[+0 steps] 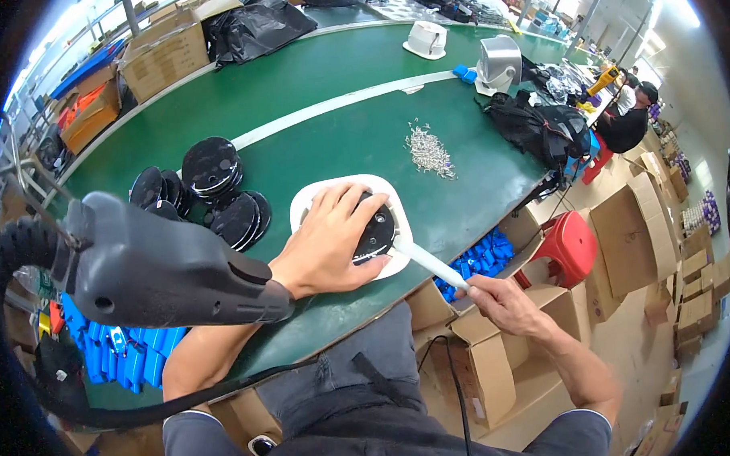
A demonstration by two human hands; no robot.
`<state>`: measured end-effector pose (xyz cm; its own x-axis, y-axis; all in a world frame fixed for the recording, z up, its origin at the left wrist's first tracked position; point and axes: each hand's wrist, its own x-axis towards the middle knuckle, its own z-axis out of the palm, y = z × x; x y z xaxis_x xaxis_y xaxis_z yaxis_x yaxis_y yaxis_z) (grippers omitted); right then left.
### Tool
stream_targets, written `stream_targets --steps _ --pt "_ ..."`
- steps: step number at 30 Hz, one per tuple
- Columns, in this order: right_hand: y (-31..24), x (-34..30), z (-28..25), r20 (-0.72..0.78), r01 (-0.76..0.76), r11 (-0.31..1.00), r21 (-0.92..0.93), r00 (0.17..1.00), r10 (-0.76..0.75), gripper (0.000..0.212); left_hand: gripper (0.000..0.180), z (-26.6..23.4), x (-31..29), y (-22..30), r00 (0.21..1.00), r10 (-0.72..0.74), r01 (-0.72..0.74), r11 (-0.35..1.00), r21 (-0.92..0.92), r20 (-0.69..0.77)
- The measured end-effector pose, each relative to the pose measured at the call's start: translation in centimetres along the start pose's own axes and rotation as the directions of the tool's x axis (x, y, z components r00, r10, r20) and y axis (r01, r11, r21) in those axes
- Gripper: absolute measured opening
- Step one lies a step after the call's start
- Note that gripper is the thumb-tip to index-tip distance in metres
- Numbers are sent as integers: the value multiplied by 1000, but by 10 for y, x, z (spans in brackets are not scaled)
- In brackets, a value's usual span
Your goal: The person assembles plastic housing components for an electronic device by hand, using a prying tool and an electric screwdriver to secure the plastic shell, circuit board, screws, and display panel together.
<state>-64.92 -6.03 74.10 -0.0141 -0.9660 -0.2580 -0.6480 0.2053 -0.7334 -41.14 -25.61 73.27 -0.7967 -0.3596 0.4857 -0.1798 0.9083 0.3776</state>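
Pressing down from above, the left hand lies flat with fingers spread over a round black disc. The disc sits inside a white rounded housing on the green table, near its front edge. The right hand is closed in a grip around a white rod-shaped tool, whose tip meets the disc's right rim. A dark grey power tool hangs at left. Stacked black discs and a heap of small screws lie farther back
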Motion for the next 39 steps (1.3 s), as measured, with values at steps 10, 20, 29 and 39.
stream_targets --steps 10,20,29,39 --pt "-27 -8 4 -182 51 971 -235 979 -95 11 67 7 0 -2 1000 -19 19 1000 -14 -10" --pt "-37 -14 -2 -189 -9 974 -226 981 -35 13 65 6 -3 -3 999 -29 28 1000 -7 -15" --pt "-37 -13 -2 -208 -13 963 -271 977 -46 13 61 7 -2 -3 999 4 -5 1000 -13 -47" --pt "-56 -14 -9 -144 -49 962 -269 990 10 13 62 6 -3 -3 999 -28 28 999 -17 -16"
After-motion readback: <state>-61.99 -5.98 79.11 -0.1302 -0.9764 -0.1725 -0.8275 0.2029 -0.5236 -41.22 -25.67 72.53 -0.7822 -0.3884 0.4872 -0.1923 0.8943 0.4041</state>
